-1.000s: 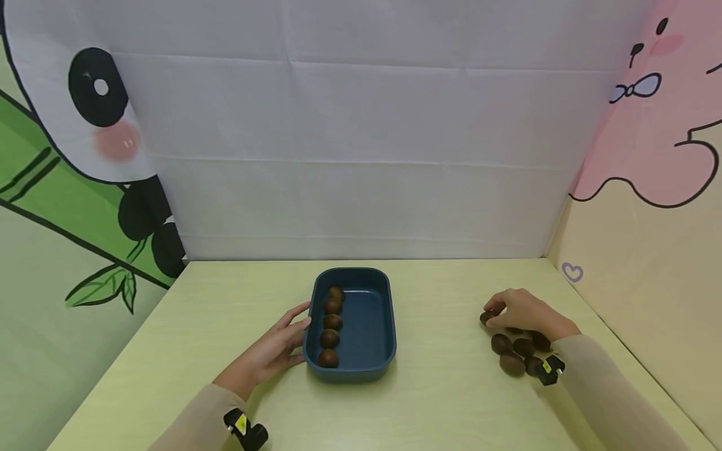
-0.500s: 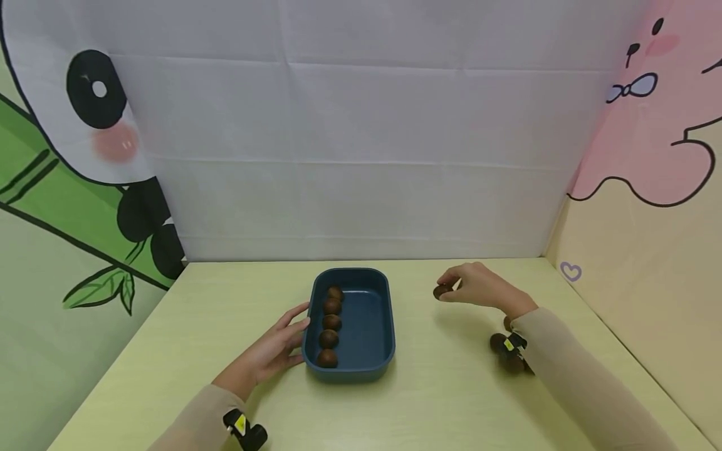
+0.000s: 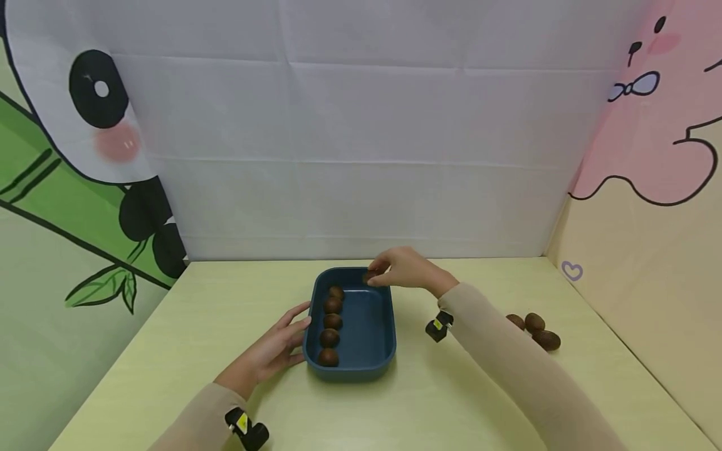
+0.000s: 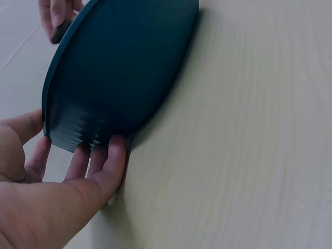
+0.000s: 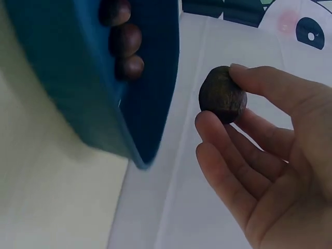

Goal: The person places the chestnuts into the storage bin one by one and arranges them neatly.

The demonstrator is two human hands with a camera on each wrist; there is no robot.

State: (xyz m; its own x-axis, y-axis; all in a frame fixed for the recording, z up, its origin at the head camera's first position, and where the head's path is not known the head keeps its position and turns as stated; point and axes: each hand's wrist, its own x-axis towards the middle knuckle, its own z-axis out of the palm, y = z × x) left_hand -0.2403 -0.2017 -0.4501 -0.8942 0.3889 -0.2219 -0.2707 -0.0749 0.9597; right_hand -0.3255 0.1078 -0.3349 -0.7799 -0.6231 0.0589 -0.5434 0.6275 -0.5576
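Observation:
In the head view, my right hand (image 3: 407, 269) is at the far right corner of a blue rectangular tray (image 3: 363, 329). Its thumb and fingers pinch a round, dark brown, chestnut-like nut (image 5: 222, 96), seen up close in the right wrist view. Several similar nuts (image 3: 329, 338) stand in a row along the tray's left inner side. My left hand (image 3: 273, 354) rests its extended fingers against the outside of the tray's left wall. From the left wrist view, the fingertips touch the tray's outer wall (image 4: 114, 67), with the thumb near the rim.
More brown nuts (image 3: 546, 341) lie on the table at the right, partly hidden behind the right sleeve (image 3: 507, 360). A white cloth (image 3: 361, 156) hangs behind the table's back edge. Walls with cartoon drawings flank both sides.
My right hand has picked up a nut from the pile at the right and carried it left to the tray's far right corner. The left hand and tray have stayed put.

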